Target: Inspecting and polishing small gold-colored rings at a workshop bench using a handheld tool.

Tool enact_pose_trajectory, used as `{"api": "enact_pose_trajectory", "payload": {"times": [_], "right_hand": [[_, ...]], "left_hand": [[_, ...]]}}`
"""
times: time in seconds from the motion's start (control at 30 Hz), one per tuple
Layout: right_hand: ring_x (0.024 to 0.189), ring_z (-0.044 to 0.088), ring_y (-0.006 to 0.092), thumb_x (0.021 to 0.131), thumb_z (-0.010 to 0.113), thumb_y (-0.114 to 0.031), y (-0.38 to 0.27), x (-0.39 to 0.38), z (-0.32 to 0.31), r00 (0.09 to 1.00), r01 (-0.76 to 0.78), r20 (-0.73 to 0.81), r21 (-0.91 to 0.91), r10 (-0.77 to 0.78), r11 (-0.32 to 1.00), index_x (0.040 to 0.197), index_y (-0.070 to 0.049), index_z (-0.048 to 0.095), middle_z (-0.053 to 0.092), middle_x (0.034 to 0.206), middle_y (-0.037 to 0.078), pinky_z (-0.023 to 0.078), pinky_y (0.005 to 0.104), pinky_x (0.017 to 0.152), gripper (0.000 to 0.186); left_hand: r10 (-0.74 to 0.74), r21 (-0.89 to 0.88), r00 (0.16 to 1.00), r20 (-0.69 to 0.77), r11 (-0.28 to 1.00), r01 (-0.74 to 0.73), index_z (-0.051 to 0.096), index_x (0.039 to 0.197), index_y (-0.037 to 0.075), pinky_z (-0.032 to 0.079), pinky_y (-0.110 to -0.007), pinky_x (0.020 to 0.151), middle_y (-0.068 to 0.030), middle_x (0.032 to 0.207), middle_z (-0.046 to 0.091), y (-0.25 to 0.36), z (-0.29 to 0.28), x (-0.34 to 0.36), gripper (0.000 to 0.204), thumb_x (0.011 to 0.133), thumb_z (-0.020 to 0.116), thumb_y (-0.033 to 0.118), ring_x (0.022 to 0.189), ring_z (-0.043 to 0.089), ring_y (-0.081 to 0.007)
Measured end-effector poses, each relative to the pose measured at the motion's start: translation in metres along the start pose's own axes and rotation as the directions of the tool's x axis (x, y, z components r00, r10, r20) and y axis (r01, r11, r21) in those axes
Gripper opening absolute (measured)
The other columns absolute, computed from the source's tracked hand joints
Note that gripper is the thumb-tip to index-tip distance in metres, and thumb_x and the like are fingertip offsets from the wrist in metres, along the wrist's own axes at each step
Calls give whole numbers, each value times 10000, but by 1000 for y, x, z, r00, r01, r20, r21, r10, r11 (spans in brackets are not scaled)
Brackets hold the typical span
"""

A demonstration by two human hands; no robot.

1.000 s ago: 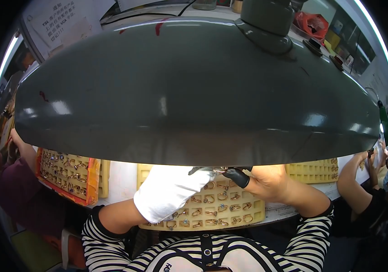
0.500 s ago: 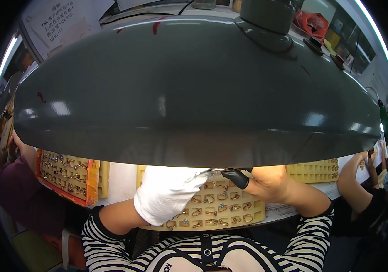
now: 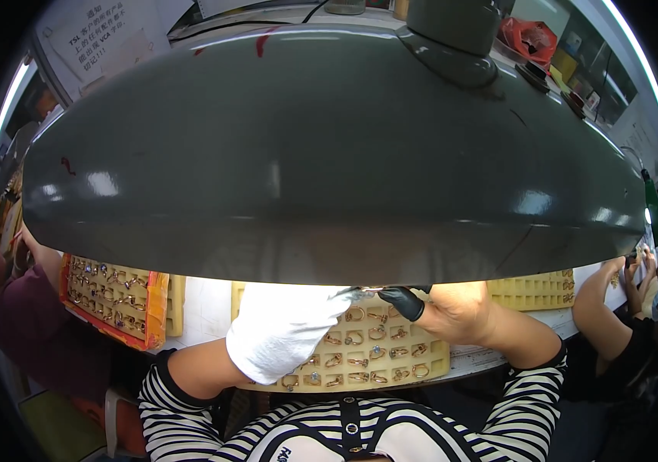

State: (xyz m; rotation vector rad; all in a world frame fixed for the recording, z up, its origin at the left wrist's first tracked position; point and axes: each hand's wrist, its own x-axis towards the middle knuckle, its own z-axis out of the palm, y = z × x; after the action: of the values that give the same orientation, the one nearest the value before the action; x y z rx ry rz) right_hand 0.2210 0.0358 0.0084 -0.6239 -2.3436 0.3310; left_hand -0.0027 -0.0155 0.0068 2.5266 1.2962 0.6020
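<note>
My left hand, in a white glove, is closed around a small shiny metal piece, too small to make out, just below the lamp's lower rim. My right hand, with black finger covers, pinches at the same piece from the right, its upper fingers partly hidden by the lamp. Both hands are over a cream slotted tray holding several gold-coloured rings, some with pale stones.
A big grey lamp fills the upper view. An orange-red-edged ring tray is left; another yellow slotted tray is right, on a white bench. Co-workers sit either side. Behind are a red bag and cables.
My hands keep their pinch on the small piece, with only slight shifts at the fingertips. The right-hand co-worker's hands and head have moved a little.
</note>
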Motion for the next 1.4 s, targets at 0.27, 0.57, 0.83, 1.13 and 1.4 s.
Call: {"api": "enact_pose_trajectory", "payload": {"times": [0.27, 0.57, 0.83, 1.13, 1.4], "right_hand": [[498, 544, 130, 687, 628, -20, 1, 2, 1, 1000, 1, 0, 2, -1, 1000, 876, -19, 638, 595, 662, 66, 441, 243, 445, 189], [513, 544, 125, 693, 634, -39, 3, 2, 4, 1000, 8, -24, 33, -7, 999, 923, -45, 642, 600, 690, 54, 441, 237, 455, 230], [520, 544, 136, 688, 636, -42, 3, 2, 4, 1000, 2, -16, 34, -1, 999, 906, -40, 640, 593, 682, 52, 442, 245, 465, 218], [496, 547, 128, 682, 644, -37, 3, 1, 5, 999, -9, -38, 44, 11, 999, 871, -19, 641, 597, 660, 72, 442, 240, 437, 190], [422, 494, 140, 608, 643, -27, 7, 6, 4, 963, 205, -140, -166, -229, 964, 713, -20, 617, 542, 562, 36, 396, 249, 393, 108]], "left_hand": [[-27, -181, 1000, 0, 983, 26, 582, 1010, 2, 477, -231, 681, -95, 902, 620, -5, 4, -3, 245, 768, 574, 43, 786, 598, -159], [-49, -203, 998, 37, 978, 56, 566, 1038, 9, 475, -230, 678, -89, 918, 614, -5, 9, -5, 261, 782, 564, 58, 784, 594, -156], [-18, -217, 999, -34, 976, 10, 569, 1031, 13, 469, -220, 670, -75, 906, 616, -4, 10, -6, 254, 780, 562, 55, 776, 590, -142], [10, -112, 999, -32, 994, -14, 571, 1029, 22, 469, -229, 644, -72, 915, 611, 2, -1, 0, 268, 765, 572, 65, 745, 594, -156], [13, -145, 997, -72, 989, -23, 572, 1036, 29, 467, -237, 653, -73, 921, 607, -3, 11, 0, 268, 772, 566, 75, 764, 591, -161]]}}
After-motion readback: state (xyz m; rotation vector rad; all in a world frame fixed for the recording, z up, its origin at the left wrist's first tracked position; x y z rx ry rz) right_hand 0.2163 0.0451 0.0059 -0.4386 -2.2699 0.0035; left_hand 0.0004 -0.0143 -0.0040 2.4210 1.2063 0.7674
